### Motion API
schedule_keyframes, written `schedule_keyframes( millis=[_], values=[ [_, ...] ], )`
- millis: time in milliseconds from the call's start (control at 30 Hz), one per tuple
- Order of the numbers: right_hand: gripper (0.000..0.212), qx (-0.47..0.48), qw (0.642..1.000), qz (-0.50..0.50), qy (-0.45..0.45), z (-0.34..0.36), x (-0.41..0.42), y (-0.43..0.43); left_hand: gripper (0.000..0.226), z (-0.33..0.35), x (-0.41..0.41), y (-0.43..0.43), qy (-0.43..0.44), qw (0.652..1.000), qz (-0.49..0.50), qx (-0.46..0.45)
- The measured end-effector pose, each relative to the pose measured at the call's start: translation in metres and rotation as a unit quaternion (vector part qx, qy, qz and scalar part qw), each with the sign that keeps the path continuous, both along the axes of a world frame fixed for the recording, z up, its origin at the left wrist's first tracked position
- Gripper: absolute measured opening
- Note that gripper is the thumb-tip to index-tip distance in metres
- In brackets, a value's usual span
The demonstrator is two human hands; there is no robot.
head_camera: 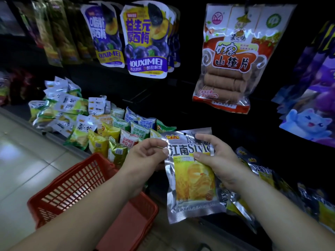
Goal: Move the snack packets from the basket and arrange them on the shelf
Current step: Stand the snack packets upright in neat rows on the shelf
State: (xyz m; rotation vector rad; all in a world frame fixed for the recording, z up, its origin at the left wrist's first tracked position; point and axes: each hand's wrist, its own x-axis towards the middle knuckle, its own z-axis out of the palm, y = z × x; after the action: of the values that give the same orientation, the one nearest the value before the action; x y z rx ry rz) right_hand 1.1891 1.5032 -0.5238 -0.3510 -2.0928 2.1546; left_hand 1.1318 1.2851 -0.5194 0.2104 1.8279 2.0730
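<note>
While left hand (145, 155) and right hand (218, 160) pinch a silver packet (192, 180), the red basket (72, 182) sits below, contents unclear.

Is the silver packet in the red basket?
No, the left hand and right hand hold the packet up, right of the basket.

Dim shop aisle, pale glossy floor tiles (23, 160) at lower left, black back panel (188, 42) ahead, soft light reflecting off the tiles
</note>
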Motion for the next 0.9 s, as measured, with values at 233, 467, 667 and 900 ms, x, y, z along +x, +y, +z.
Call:
schedule_keyframes(
  millis=[233, 467, 667, 900],
  values=[
    [0.045, -0.060, 0.998, 0.006, -0.019, 0.007, -0.004, -0.004, 0.018, 0.008, -0.004, -0.006, -0.068, 0.995, -0.006, 0.079],
    [0.031, -0.058, 0.996, -0.021, -0.058, 0.009, 0.007, -0.005, 0.043, 0.011, 0.006, -0.010, -0.014, 0.998, -0.052, 0.022],
    [0.066, -0.014, 0.994, 0.072, -0.086, 0.020, 0.045, 0.005, 0.044, 0.013, 0.017, 0.003, -0.004, 0.998, -0.067, 0.007],
    [0.063, 0.121, 0.991, -0.037, -0.051, 0.023, 0.085, 0.024, 0.040, 0.014, 0.028, 0.036, 0.030, 0.993, -0.101, -0.055]
  ],
)
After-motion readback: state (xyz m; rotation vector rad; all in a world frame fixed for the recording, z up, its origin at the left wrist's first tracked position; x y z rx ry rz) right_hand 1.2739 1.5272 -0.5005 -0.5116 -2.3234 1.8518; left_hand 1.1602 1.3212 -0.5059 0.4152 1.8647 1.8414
